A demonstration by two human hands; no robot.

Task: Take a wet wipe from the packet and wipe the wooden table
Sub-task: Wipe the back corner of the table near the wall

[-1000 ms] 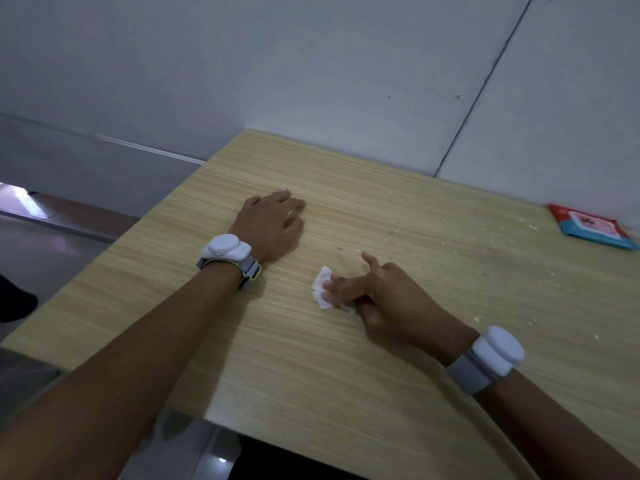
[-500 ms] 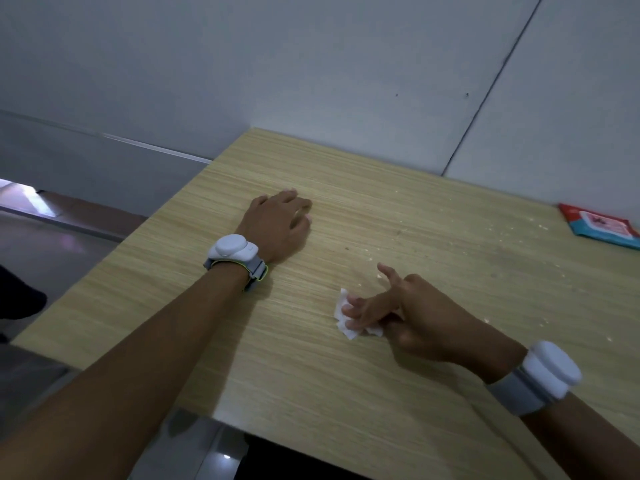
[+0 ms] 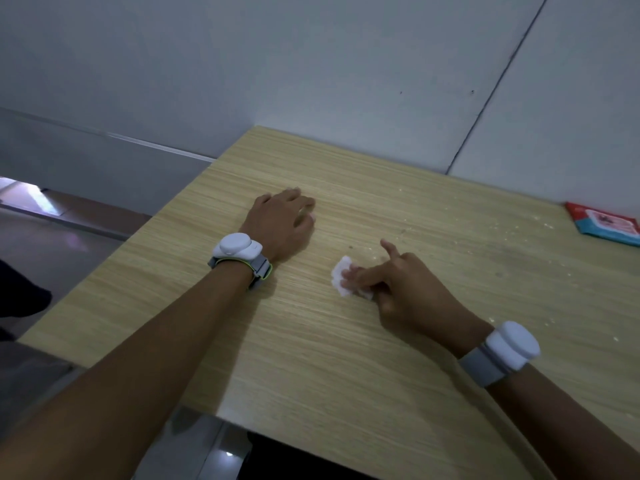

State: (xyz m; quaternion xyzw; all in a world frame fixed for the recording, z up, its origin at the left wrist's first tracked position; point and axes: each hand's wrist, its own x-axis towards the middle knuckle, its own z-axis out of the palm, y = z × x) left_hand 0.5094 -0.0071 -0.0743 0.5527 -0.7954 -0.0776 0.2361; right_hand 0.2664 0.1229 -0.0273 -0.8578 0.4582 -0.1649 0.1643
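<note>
My right hand (image 3: 412, 289) is down on the wooden table (image 3: 311, 358), pressing a small white wet wipe (image 3: 341, 271) flat against the top. Three fingers (image 3: 360, 275) lie stretched across the wipe and pin it; the index finger sticks up and away, touching nothing. The wipe is bunched, its left edge peeking out past my fingertips and a small corner showing under the hand nearer me. It sits near the middle of the table, to the right of my other hand and apart from it.

My left hand (image 3: 282, 223) rests palm down on the wood, further from me, fingers loosely bent with the tips on the top. It holds nothing.

A white wrist device (image 3: 235, 245) on a grey strap sits on my left wrist, with a thin green line along the strap's edge. A second wrist unit (image 3: 512, 346), also white on grey, is on my right.

Over at the far right edge, close to the wall (image 3: 311, 81), the wipe packet (image 3: 604, 226) lies flat, red and blue with a pale label on top, well apart from both hands. I cannot tell if its flap is open. Pale crumbs (image 3: 509, 233) are scattered on the wood between my right hand and the packet.
</note>
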